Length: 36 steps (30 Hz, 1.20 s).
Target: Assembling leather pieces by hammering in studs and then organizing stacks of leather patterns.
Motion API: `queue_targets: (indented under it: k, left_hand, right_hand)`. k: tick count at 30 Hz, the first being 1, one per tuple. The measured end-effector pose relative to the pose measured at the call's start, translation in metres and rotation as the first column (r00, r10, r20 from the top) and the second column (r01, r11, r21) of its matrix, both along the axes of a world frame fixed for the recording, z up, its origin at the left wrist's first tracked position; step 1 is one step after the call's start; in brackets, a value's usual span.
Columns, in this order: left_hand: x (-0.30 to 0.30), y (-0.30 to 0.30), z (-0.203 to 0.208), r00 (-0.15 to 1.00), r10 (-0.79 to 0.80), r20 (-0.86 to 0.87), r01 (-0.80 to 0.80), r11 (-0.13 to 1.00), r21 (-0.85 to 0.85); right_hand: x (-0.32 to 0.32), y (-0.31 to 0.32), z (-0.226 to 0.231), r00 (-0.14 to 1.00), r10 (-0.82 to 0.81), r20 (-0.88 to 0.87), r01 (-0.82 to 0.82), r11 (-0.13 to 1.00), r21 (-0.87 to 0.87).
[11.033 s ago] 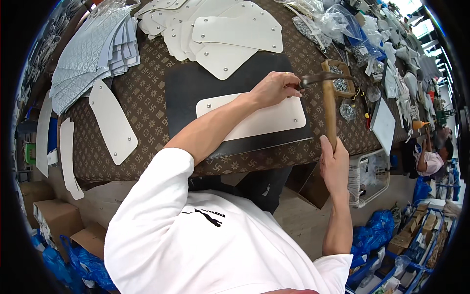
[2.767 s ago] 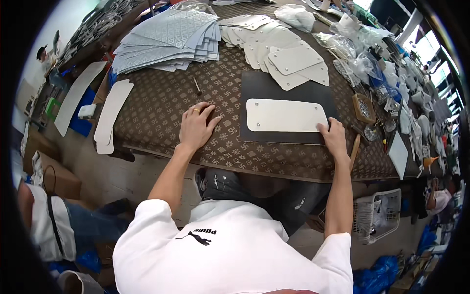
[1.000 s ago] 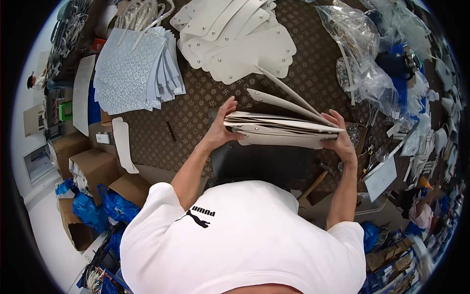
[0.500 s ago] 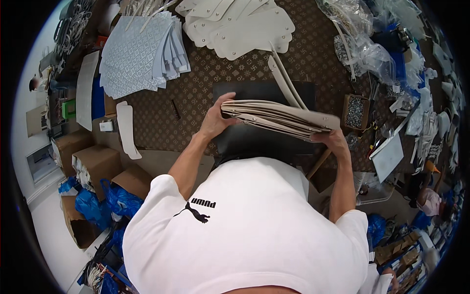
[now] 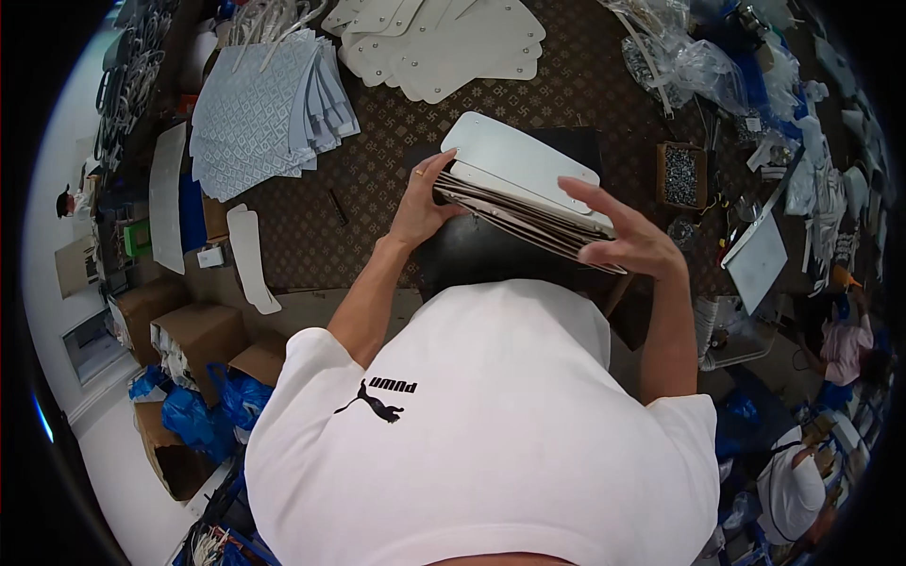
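Observation:
A stack of white riveted panels [image 5: 514, 156] stands tilted over a black mat [image 5: 491, 250], its several near edges fanned apart. Gripping its left end is my left hand [image 5: 422, 203], with the thumb at the near side and the fingers over the far side. My right hand [image 5: 642, 236] is at the right end, fingers stretched out and spread. Its fingers reach over the top panel while its thumb is by the near edges. Whether the right palm touches the stack cannot be made out.
Beyond the mat lies a pile of riveted white panels [image 5: 444, 57], with grey-blue patterned sheets [image 5: 264, 108] to its left. A box of small metal pieces [image 5: 681, 176] and clear plastic bags [image 5: 698, 71] are on the right. Cartons [image 5: 203, 344] stand at the left.
The stack has tipped so the top panel's white face now shows, and the loose panels behind it are no longer seen apart. My right hand has loosened and spread its fingers.

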<state>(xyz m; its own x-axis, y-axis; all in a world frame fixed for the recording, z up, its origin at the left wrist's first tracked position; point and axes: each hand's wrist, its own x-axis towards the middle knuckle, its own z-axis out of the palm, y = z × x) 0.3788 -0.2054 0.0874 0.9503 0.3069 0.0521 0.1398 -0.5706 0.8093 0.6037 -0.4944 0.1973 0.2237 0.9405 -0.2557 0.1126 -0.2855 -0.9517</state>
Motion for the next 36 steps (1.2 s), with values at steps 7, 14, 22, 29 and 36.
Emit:
queue_targets:
  k: [7, 14, 22, 29, 36]
  left_hand:
    - [0.010, -0.008, 0.029, 0.993, -0.117, 0.007, 0.115, 0.984, 0.135]
    - [-0.001, -0.008, 0.026, 0.992, -0.120, 0.037, 0.120, 0.993, 0.011]
    - [-0.007, -0.022, 0.027, 0.979, -0.201, -0.016, 0.193, 0.912, 0.362]
    - [-0.005, -0.017, 0.034, 0.947, -0.204, -0.249, 0.269, 0.926, 0.265]
    - [0.000, -0.009, 0.016, 0.977, -0.176, -0.123, 0.189, 0.976, 0.103]
  right_hand:
    - [0.001, -0.006, 0.001, 0.810, 0.018, 0.587, 0.042, 0.995, -0.088]
    - [0.019, -0.017, -0.029, 0.842, 0.157, 0.516, 0.026, 0.944, -0.330]
    - [-0.028, 0.007, -0.062, 0.824, 0.161, 0.544, -0.043, 0.974, -0.222]
    - [-0.063, 0.002, -0.057, 0.708, 0.198, 0.677, -0.074, 0.976, -0.207]
    - [-0.085, 0.020, -0.035, 0.607, 0.206, 0.767, -0.168, 0.977, -0.129]
